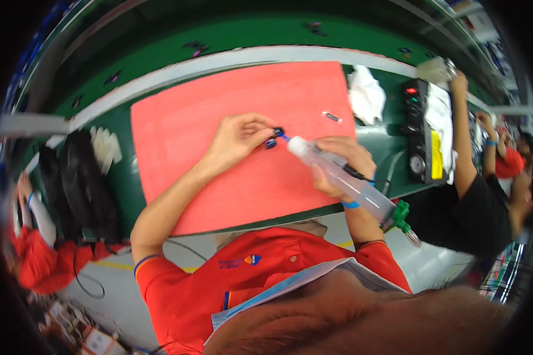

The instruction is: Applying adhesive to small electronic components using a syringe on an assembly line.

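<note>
On a pink mat point(207, 189), my left hand point(238, 141) pinches a small dark part point(272, 142) between thumb and fingertips. The part looks black with bluish spots; its exact kind is too small to tell. My right hand point(344, 163) is wrapped round a translucent glue-dispensing syringe point(359, 190), held at a slant. Its white front end and thin blue tip point left, touching or nearly touching the dark part. A green fitting point(400, 214) closes the syringe's rear end. Farther right on the mat lies another small dark piece point(332, 117).
Right of the mat are a crumpled white cloth point(366, 94) and a black control box point(417, 130) with a gauge. A black bag point(89, 183) and pale gloves point(105, 148) lie left. Beyond a white rail point(243, 54), a green belt point(254, 32) carries small parts. Co-workers flank me.
</note>
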### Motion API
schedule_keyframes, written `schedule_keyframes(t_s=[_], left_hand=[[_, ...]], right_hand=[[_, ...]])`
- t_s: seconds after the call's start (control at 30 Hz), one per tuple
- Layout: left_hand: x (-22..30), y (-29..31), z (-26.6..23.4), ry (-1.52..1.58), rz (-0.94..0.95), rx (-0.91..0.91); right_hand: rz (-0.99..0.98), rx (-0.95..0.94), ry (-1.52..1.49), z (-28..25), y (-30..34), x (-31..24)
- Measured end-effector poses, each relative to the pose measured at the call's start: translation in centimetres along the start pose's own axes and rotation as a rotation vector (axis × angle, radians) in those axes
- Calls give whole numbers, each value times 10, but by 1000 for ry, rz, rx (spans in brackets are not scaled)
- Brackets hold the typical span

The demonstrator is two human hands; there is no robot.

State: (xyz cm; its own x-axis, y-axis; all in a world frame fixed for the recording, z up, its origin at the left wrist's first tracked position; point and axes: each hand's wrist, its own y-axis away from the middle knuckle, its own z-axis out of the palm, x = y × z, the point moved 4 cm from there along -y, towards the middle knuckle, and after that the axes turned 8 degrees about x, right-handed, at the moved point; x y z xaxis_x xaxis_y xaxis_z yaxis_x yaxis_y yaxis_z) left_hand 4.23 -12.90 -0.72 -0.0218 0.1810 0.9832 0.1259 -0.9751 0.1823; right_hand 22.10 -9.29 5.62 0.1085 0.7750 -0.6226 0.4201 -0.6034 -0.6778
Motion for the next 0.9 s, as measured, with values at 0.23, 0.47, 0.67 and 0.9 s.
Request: schedule_keyframes(t_s=[0.23, 0.47, 0.67, 0.9], left_hand=[[-6, 1, 0, 209, -53, 124], [-17, -2, 6, 95, 130, 109], [-15, 0, 6, 177, 99, 119], [-17, 0, 4, 167, 143, 102]], right_hand=[[17, 289, -14, -29, 11, 17], [794, 833, -606, -78, 41, 85], [1063, 691, -974, -72, 36, 111], [1253, 23, -995, -91, 30, 107]])
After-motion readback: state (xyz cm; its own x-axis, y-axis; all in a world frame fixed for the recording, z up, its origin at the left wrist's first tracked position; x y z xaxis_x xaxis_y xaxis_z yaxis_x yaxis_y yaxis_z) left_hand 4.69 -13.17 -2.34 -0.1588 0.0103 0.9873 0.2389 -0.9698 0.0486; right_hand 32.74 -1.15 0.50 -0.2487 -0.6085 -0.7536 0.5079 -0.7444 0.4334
